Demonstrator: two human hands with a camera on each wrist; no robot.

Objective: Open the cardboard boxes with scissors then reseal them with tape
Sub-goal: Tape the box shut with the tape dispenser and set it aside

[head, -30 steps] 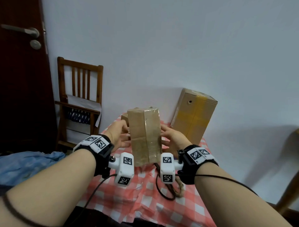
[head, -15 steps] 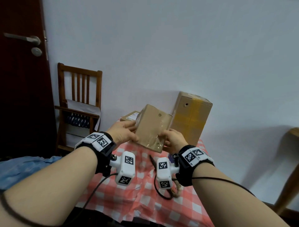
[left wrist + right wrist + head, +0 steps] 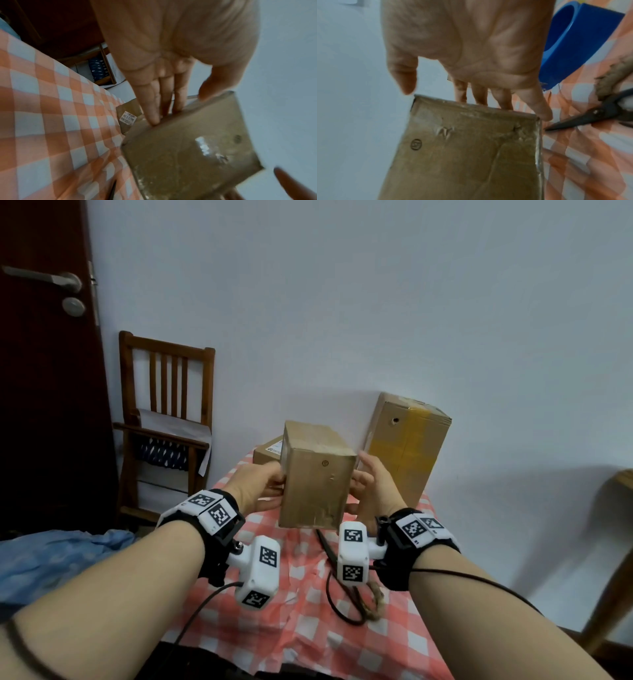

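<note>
A small brown cardboard box (image 3: 315,484) hangs upright above the checked table, its stamped, taped face toward me. My left hand (image 3: 274,491) grips its left side; in the left wrist view the left hand (image 3: 178,106) has its fingers along that side and the thumb on the top edge of the small box (image 3: 188,155). My right hand (image 3: 358,484) holds the right side, and in the right wrist view the right hand (image 3: 458,98) has its fingers behind the small box (image 3: 471,148). Dark scissors (image 3: 329,549) (image 3: 590,116) lie below, untouched. A blue tape dispenser (image 3: 573,44) sits nearby.
A large box with yellow tape (image 3: 407,453) stands against the wall at the back right. A flat labelled box (image 3: 269,451) lies behind my left hand. A wooden chair (image 3: 164,422) and a dark door (image 3: 44,354) are to the left. The red-checked cloth (image 3: 308,611) covers the table.
Both hands have turned the small box: its narrow seam side faced me, then it tilted, and now it stands upright with its wide stamped face toward me.
</note>
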